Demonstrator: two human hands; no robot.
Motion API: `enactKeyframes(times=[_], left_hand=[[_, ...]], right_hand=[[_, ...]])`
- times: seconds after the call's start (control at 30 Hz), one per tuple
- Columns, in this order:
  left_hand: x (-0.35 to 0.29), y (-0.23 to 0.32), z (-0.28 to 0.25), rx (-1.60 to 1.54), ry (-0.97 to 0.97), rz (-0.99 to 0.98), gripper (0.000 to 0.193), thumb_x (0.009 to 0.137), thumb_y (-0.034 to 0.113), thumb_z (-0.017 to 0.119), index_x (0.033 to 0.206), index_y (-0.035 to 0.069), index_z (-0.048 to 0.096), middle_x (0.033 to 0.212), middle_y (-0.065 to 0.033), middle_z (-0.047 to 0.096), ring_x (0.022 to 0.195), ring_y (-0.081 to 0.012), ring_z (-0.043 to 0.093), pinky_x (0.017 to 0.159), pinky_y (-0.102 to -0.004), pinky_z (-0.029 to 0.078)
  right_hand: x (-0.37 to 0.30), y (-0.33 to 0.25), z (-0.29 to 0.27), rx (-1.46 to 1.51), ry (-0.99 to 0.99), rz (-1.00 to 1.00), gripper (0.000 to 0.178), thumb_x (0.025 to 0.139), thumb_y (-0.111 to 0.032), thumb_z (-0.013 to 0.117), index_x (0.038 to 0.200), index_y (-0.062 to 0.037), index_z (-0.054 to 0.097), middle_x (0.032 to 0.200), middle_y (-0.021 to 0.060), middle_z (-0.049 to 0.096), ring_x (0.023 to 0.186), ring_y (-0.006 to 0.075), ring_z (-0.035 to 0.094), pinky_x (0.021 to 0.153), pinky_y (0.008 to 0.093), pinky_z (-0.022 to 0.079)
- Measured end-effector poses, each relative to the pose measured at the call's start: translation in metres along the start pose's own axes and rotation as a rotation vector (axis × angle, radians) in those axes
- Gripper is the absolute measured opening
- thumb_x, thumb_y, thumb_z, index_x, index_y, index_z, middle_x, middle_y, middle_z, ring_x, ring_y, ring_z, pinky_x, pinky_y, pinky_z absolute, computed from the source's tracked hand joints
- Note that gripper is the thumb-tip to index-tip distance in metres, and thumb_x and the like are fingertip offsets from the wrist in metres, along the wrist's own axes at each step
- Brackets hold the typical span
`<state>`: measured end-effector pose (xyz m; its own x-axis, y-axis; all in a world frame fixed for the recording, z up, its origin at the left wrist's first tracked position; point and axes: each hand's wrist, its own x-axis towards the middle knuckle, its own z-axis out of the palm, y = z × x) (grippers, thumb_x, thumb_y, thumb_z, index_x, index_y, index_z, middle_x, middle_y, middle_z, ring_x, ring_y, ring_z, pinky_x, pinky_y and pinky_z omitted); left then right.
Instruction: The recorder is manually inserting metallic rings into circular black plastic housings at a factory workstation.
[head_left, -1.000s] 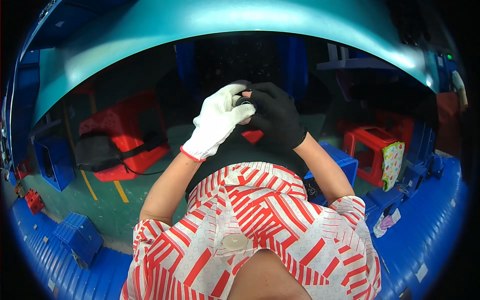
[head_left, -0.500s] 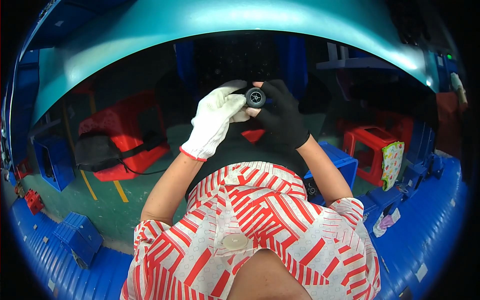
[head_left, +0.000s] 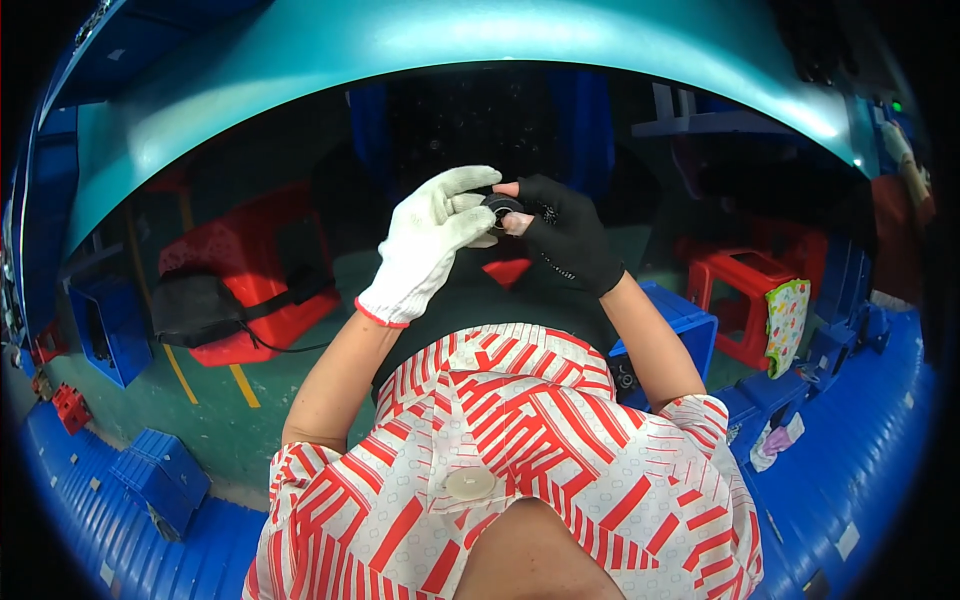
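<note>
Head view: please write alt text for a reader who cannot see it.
Two gloved hands hold a small black round part between them: the left hand in a white glove, the right hand in a black fingerless glove. Red stools and blue bins stand around.

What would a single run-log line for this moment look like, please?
left hand: white glove, touching ring | right hand: black fingerless glove, holding ring | ring: small, black, raised between both hands
</note>
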<state>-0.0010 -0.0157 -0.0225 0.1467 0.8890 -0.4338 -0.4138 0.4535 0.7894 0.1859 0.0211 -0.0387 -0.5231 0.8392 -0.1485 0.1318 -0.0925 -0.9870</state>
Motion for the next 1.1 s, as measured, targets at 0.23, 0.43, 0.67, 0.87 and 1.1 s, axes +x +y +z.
enactKeyframes(times=[0.23, 0.43, 0.67, 0.87, 1.1], left_hand=[[-0.001, 0.002, 0.005, -0.098, -0.001, -0.089, 0.050, 0.087, 0.005, 0.060, 0.132, -0.006, 0.041, 0.117, -0.0177, 0.056, 0.099, -0.0220, 0.064, 0.088, -0.0317, 0.053], [-0.002, -0.001, 0.005, -0.114, -0.057, 0.018, 0.056, 0.080, -0.003, 0.062, 0.132, -0.007, 0.040, 0.122, -0.0205, 0.053, 0.109, -0.0242, 0.058, 0.092, -0.0325, 0.051], [-0.004, -0.004, 0.002, -0.020, 0.009, 0.112, 0.063, 0.077, -0.009, 0.063, 0.134, -0.007, 0.037, 0.129, -0.0226, 0.048, 0.121, -0.0267, 0.050, 0.100, -0.0332, 0.045], [0.001, -0.008, 0.000, -0.034, 0.038, 0.118, 0.064, 0.078, -0.007, 0.064, 0.136, -0.005, 0.037, 0.132, -0.0225, 0.047, 0.122, -0.0281, 0.050, 0.101, -0.0339, 0.044], [0.004, -0.009, -0.015, 0.027, 0.237, 0.198, 0.049, 0.085, 0.000, 0.060, 0.132, -0.004, 0.044, 0.123, -0.0181, 0.054, 0.103, -0.0221, 0.058, 0.084, -0.0306, 0.050]], right_hand=[[0.001, -0.008, 0.001, -0.565, 0.097, -0.432, 0.032, 0.076, -0.002, 0.070, 0.107, -0.0033, 0.064, 0.104, 0.0112, 0.061, 0.093, 0.0253, 0.062, 0.079, 0.0318, 0.050], [-0.001, 0.000, 0.001, -0.333, 0.111, -0.289, 0.044, 0.076, -0.006, 0.070, 0.118, -0.0052, 0.057, 0.117, 0.0131, 0.056, 0.104, 0.0276, 0.058, 0.085, 0.0336, 0.049], [-0.001, -0.002, 0.003, -0.294, 0.030, -0.220, 0.043, 0.078, -0.011, 0.069, 0.119, -0.0044, 0.056, 0.117, 0.0139, 0.055, 0.105, 0.0287, 0.057, 0.088, 0.0343, 0.047], [0.001, -0.003, -0.002, -0.330, 0.093, -0.211, 0.043, 0.079, -0.016, 0.069, 0.119, -0.0048, 0.057, 0.112, 0.0149, 0.056, 0.102, 0.0305, 0.057, 0.087, 0.0358, 0.047], [0.021, -0.032, -0.032, -0.775, 0.394, -0.266, 0.042, 0.078, -0.022, 0.072, 0.116, -0.0083, 0.060, 0.095, 0.0152, 0.060, 0.084, 0.0311, 0.057, 0.073, 0.0383, 0.046]])
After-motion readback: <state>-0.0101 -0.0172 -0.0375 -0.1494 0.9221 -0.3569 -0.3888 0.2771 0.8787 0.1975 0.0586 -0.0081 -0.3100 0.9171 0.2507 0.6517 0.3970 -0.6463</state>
